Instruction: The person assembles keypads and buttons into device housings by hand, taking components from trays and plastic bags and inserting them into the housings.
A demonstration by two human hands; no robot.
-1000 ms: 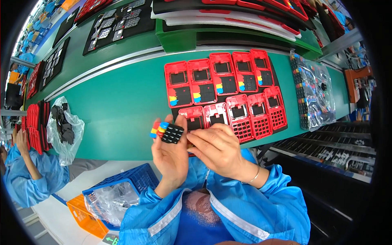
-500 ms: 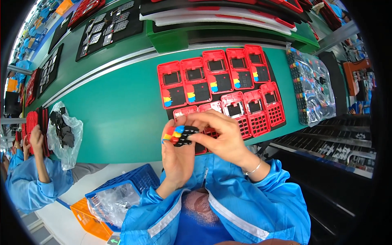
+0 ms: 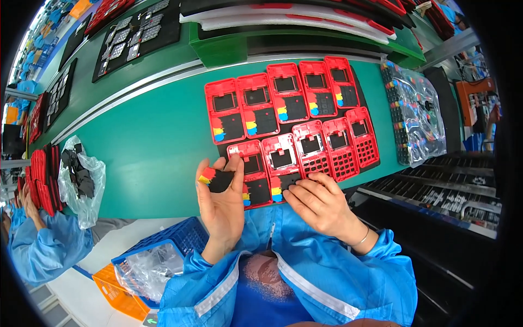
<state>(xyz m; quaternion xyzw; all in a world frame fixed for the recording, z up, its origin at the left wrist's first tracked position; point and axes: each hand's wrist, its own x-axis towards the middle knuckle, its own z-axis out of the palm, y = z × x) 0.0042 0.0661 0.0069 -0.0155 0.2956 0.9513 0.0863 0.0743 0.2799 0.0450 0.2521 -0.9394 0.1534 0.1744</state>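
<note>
1. Casings (image 3: 41, 182), red, stacked at the far left, beside a co-worker's hand (image 3: 27, 204).
2. Clear plastic bag (image 3: 96, 193) of black pieces (image 3: 83, 177) on the green worktop (image 3: 147, 174).
3. Left hand (image 3: 220, 210), palm up, thumb and fingers around a black keypad (image 3: 222, 181) with red and yellow keys, raised just left of the lower handset housings.
4. Ten red handset housings (image 3: 286, 94) in two rows of five on a black mat (image 3: 354, 72); keypads inside the upper five and the two lower left.
5. Right hand (image 3: 320, 209), apart from the left, fingertips at the fitted keypad (image 3: 284, 180) in the second lower housing (image 3: 281, 171); pressing or pinching, cannot tell.
6. Clear bag (image 3: 418, 117) of black, multicoloured parts, right end of the worktop.
</note>
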